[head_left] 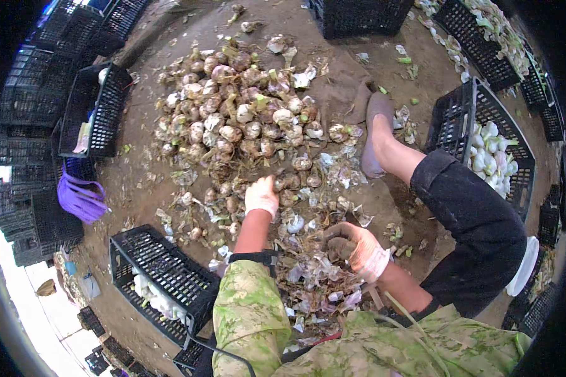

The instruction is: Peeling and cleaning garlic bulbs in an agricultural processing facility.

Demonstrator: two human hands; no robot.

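A heap of soiled garlic bulbs [245, 113] with roots and short stems lies on the ground before me. My left hand [262, 196], in a pale glove, reaches to the heap's near edge and meets a brownish garlic bulb [289, 181]. Its fingertips blend into the bulbs, so their grip is hidden. My right hand [356, 248], in a pale glove with dark, dirty fingers, is curled above a pile of loose garlic skins [321, 283]. Whatever it holds cannot be made out. Between the hands lies a whiter garlic bulb [295, 224].
Black crate [163, 270] stands at my left, holding white bulbs. Another crate [443, 119] of cleaned white garlic [493, 157] is beyond my bent right leg [465, 213]. Crates [34, 107] line the far left near purple strips [82, 196]. One more crate [358, 16] stands ahead.
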